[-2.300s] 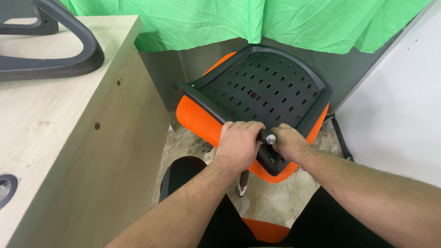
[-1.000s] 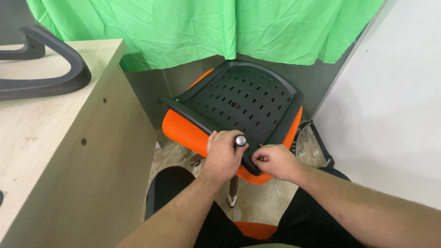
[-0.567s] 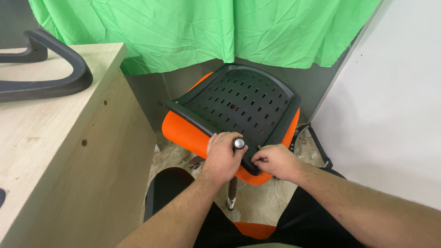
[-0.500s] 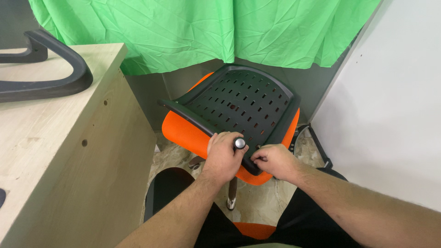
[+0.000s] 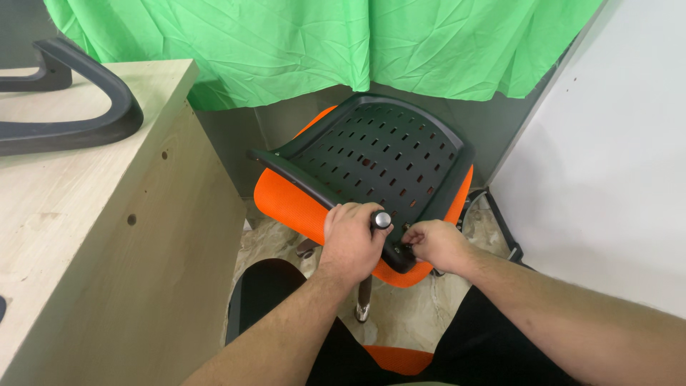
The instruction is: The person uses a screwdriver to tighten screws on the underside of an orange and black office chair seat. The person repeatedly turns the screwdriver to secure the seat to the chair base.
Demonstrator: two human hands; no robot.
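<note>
Little has shifted in the last half second: near the wooden tabletop (image 5: 86,214), the left hand (image 5: 350,239) stays wrapped around a metal-capped tool (image 5: 382,219) on the black perforated chair panel (image 5: 379,161), right hand (image 5: 436,244) pinching a small fastener (image 5: 406,248) beside it.

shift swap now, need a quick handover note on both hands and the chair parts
Left hand: grip closed around a tool with a round metal cap, held upright at the near edge of the black perforated plate.
Right hand: fingertips pinching something small at that same edge; too small to tell what.
The plate lies on the orange seat.
Armrest lies unmounted on the desk.
Fastening state not visible.
</note>
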